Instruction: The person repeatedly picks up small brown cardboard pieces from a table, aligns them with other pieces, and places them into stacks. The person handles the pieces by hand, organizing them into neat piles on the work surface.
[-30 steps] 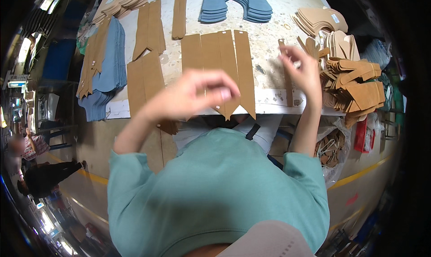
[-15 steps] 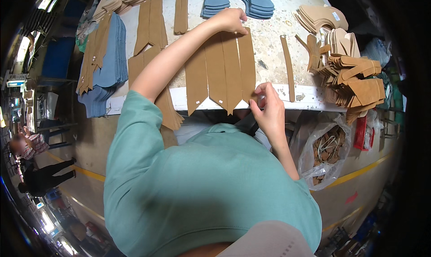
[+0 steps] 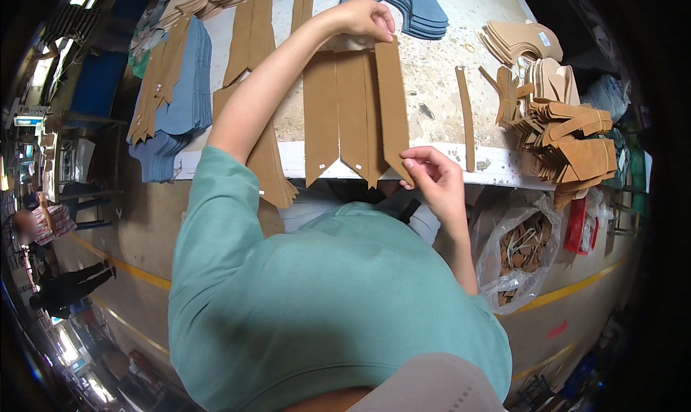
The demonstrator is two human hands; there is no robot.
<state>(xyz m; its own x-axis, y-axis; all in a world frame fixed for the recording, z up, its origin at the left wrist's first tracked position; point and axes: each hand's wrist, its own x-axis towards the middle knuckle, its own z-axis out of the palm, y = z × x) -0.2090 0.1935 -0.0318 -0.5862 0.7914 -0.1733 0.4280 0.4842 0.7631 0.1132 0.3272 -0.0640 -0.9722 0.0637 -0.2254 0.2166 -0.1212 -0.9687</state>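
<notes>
A long brown suede-like strip [image 3: 391,99] with a slanted lower end is stretched between my two hands. My left hand [image 3: 366,19] pinches its far end. My right hand [image 3: 434,177] grips the pointed near end between thumb and fingers, at the table's front edge. Just left of it, more brown panels [image 3: 321,117] lie side by side, their points hanging over the edge and small white tags near the tips. The held strip overlaps the rightmost of these panels. Whether it is fully off the table, I cannot tell.
Stacks of blue pieces [image 3: 416,9] and brown strips [image 3: 250,34] lie around. A single narrow strip [image 3: 466,117] is to the right, near bundled brown pieces [image 3: 576,142] and beige pieces [image 3: 520,41]. Below hangs a clear bag of scraps [image 3: 522,246]. People [image 3: 50,218] are far left.
My right hand has closed on the strip's near end. The strip has shifted left and tilted, now overlapping the neighbouring panel. My left hand has moved slightly farther away.
</notes>
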